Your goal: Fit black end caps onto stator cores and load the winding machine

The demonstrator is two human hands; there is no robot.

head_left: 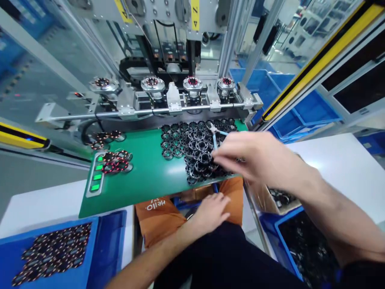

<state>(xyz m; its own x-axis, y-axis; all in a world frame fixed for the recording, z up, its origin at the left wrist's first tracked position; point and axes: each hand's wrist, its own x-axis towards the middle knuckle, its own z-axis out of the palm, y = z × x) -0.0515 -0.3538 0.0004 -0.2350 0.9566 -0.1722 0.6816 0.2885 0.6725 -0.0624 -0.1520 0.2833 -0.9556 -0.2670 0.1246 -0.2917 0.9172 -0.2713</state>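
Green mat (150, 176) taken as landmark. Right hand (252, 156) is above the mat's right end, slightly blurred, fingers bent and drawn together; cannot tell whether they grip anything. Blue-handled cutters (214, 136) are just beside its fingertips, over the rear right of the mat, handles splayed, one partly hidden behind the hand. Black ring cores (171, 140) cover the right half of the mat, in rows toward its middle and heaped higher under the cutters. Left hand (212, 212) is below the mat's front edge, over the orange legwear (234, 192), fingers loosely extended and slightly spread, nothing seen in the grasp. At the mat's left end: wound cores (117, 166), some with red, beside a strip of lit green buttons (96, 176). Behind the mat: four round holders (153, 89) along a metal rail (150, 111), each bearing a core. Front left of the mat: blue tray (93, 249) with more wound cores. Right of the mat: cardboard box (264, 198), contents partly hidden by the right forearm.
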